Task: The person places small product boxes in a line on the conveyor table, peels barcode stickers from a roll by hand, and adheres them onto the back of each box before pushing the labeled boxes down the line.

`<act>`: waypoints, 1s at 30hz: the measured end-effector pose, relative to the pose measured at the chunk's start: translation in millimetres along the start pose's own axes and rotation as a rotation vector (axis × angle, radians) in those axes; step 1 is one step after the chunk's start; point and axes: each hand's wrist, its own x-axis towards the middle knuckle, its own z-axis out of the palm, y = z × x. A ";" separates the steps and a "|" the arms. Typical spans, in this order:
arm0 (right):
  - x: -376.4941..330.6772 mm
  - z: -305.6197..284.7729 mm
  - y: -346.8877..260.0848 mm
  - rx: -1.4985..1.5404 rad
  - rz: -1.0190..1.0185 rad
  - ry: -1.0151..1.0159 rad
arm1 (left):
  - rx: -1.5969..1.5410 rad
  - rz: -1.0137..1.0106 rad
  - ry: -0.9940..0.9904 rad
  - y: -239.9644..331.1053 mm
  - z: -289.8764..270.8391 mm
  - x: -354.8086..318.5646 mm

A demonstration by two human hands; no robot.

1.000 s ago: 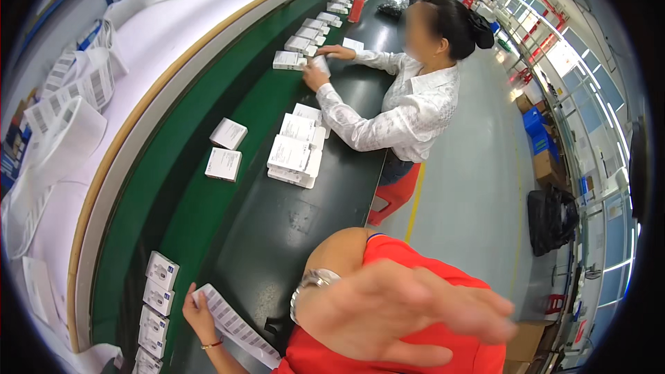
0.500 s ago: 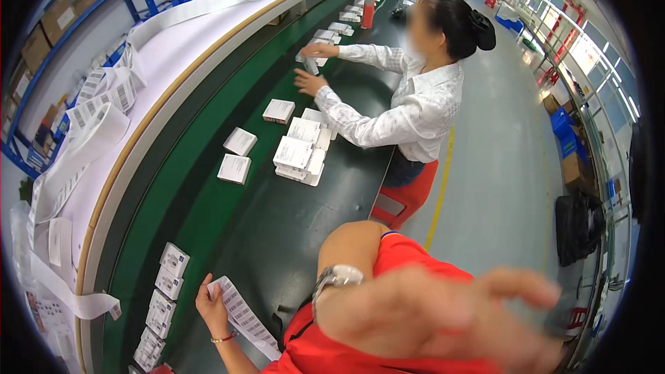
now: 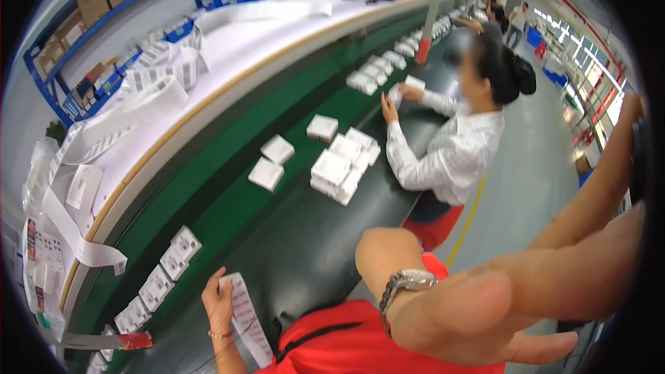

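My left hand is closed on a white strip of printed labels that hangs down beside my red clothing. My right hand, with a metal watch at its wrist, is lifted very close to the camera. Its fingers are stretched out and apart toward the right rim, and I see nothing held in them. Small white boxes with a picture on top form a row on the green belt, left of my left hand. Farther off, a pile of white boxes sits on the dark tabletop.
Across the table a person in a white shirt holds a small white item. More white boxes line the belt beyond. On the left, long label strips drape over a white shelf. A pole stands by the belt.
The view has turned, so the scene sits farther right. My right hand's fingers have spread up toward the right rim. The co-worker's hands have drawn back from the belt. My left hand keeps the strip.
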 end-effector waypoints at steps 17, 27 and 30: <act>-102.6 -122.4 149.7 -0.650 0.678 -0.473 | -0.018 -0.173 0.022 -17.9 -2.6 14.2; -265.7 -440.3 317.8 -1.821 1.451 -1.043 | -0.345 -0.308 -0.161 -51.0 14.1 85.2; -256.0 -493.6 298.2 -2.078 1.221 -1.243 | -0.270 -0.305 -0.238 -75.4 41.3 108.1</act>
